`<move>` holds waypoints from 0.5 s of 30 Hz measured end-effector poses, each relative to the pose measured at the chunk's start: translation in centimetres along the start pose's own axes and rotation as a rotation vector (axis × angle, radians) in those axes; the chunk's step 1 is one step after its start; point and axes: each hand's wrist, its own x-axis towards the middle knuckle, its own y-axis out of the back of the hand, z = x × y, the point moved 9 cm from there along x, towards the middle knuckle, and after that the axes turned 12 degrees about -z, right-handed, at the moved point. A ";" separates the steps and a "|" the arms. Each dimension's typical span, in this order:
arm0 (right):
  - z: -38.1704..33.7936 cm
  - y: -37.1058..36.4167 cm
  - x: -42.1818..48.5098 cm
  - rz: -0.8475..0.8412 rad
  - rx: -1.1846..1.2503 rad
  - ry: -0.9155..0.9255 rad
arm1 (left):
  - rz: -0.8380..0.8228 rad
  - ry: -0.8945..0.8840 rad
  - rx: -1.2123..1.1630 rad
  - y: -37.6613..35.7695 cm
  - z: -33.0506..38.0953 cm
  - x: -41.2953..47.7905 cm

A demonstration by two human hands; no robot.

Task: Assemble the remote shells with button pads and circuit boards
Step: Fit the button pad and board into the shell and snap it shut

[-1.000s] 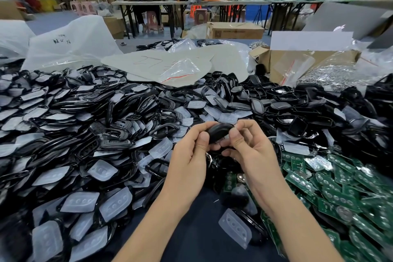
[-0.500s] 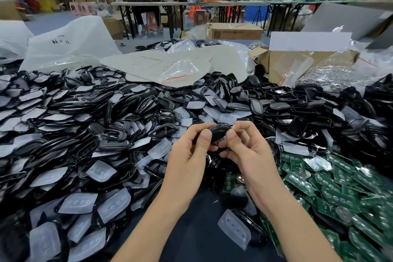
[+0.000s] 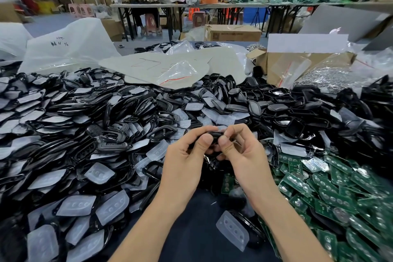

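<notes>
Over the middle of the table (image 3: 191, 229), the left hand (image 3: 187, 159) and right hand (image 3: 244, 155) are meeting, both pinching one black remote shell (image 3: 213, 134) between thumbs and fingertips. They are probably squeezing it closed, and the next move is calling for even pressure along the seam until it seats. Fingers are covering most of the shell, so I cannot tell whether its inner parts are sitting properly.

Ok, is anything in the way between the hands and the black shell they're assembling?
Nothing visible. The left hand and right hand both pinch the black shell between thumbs and fingers, held over the piles. The green circuit boards lie just to the right of the right hand, with nothing standing between.
</notes>
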 end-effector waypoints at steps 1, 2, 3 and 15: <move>0.0 0.0 0.0 0.004 -0.004 0.000 | 0.002 0.000 0.003 0.0 0.0 0.0; 0.0 0.0 0.0 0.006 -0.007 0.002 | 0.005 0.002 0.005 0.1 -0.1 0.0; 0.0 0.0 0.0 0.008 -0.010 0.004 | 0.010 0.006 0.005 0.1 -0.2 0.0; 0.9 0.4 0.3 0.009 0.051 -0.027 | 0.100 0.074 -0.017 1.2 -1.8 0.1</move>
